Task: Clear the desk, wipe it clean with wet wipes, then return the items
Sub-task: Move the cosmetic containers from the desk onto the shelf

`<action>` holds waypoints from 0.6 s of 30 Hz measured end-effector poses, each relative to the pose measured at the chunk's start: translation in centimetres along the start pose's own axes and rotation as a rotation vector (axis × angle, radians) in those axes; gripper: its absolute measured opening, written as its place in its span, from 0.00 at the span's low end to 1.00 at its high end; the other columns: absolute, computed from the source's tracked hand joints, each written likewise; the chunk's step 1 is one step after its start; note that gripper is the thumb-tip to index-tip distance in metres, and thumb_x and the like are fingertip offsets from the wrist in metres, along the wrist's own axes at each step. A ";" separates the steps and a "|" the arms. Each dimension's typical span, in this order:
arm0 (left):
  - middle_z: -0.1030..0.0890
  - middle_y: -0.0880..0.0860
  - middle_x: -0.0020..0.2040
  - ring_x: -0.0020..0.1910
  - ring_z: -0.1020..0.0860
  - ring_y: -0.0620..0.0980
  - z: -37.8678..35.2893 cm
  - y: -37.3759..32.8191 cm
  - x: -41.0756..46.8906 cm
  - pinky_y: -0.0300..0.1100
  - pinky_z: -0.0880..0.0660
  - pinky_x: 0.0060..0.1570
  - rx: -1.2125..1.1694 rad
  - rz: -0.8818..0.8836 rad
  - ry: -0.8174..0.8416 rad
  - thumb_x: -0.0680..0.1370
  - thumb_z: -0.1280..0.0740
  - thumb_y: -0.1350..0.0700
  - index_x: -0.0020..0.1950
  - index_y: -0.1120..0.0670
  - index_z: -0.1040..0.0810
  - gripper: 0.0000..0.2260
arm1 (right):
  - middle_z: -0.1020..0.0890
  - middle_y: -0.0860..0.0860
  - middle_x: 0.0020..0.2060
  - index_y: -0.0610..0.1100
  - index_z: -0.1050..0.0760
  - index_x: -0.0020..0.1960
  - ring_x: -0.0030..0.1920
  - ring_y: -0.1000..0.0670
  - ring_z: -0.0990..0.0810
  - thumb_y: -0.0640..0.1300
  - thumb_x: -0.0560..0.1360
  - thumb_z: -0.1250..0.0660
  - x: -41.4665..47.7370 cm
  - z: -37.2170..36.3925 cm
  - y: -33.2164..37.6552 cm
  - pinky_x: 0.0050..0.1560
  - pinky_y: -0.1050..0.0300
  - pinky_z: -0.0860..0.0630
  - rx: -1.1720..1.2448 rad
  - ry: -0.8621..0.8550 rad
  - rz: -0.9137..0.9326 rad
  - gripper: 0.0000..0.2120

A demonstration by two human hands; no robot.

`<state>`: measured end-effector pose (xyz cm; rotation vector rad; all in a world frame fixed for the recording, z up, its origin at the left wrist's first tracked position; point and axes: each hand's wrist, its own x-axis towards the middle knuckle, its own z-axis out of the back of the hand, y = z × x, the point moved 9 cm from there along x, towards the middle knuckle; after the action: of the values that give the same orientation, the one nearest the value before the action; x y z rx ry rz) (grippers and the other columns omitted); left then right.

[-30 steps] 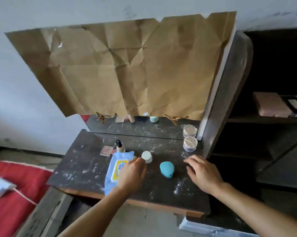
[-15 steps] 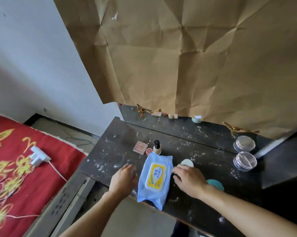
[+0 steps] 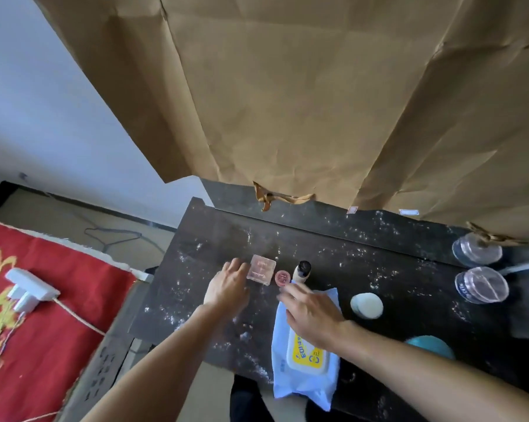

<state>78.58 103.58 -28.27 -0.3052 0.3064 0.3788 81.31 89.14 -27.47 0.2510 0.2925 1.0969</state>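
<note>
The dark desk [image 3: 363, 263] is speckled with white dust. A blue pack of wet wipes [image 3: 302, 376] with a yellow lid lies over its front edge. My left hand [image 3: 228, 284] is open, its fingertips at the left side of a clear pink square case [image 3: 261, 269]. My right hand [image 3: 313, 312] hovers open over the top of the pack, fingers pointing at a small red round pot [image 3: 282, 277] and a black-capped bottle [image 3: 302, 271]. A white round jar [image 3: 366, 305], a teal sponge [image 3: 430, 345] and two clear round containers [image 3: 481, 284] sit to the right.
Brown paper [image 3: 287, 102] covers the mirror behind the desk. Left of the desk lies a red patterned bedspread [image 3: 29, 315] with a white charger plug [image 3: 29, 287] and cord. A wire hanger [image 3: 117, 236] lies on the floor by the wall.
Both hands have left the sides of the wet wipes pack and moved forward, the left to the pink case, the right toward the red pot and bottle. The camera has moved closer.
</note>
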 end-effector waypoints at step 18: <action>0.20 0.52 0.46 0.44 0.21 0.55 -2.2 0.6 5.9 0.45 0.22 0.41 0.068 -0.608 -0.015 0.54 0.20 0.51 0.53 0.56 0.20 0.29 | 0.20 0.49 0.43 0.47 0.22 0.46 0.40 0.47 0.20 0.37 0.49 0.23 5.0 -3.9 -1.0 0.21 0.59 0.32 -0.216 0.096 -0.624 0.26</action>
<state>83.06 105.19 -32.45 -0.3129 0.1977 -0.2272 82.93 93.39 -31.96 -0.0878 0.3068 0.5154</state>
